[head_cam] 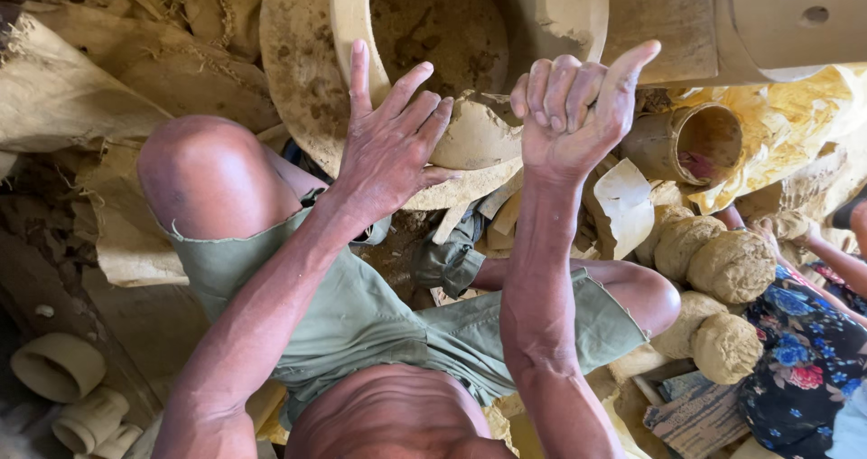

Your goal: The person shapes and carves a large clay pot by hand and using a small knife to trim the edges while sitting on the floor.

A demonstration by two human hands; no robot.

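My left hand (388, 143): spread flat on clay pot (424, 25) rim. Right hand (578, 107): clenched, seemingly empty. Risk: uneven pressure deforms soft wall.

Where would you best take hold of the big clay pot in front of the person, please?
Take the clay pot by its thick rim, from the near side by the left hand: the mouth faces the person, so the rim offers an edge, while the outer wall is wide and smooth.

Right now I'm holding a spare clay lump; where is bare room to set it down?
Little is free: a dirt patch between the knees, below the clay pot. Right of the right hand, clay lumps crowd together. Lower left, small clay cups fill the floor.
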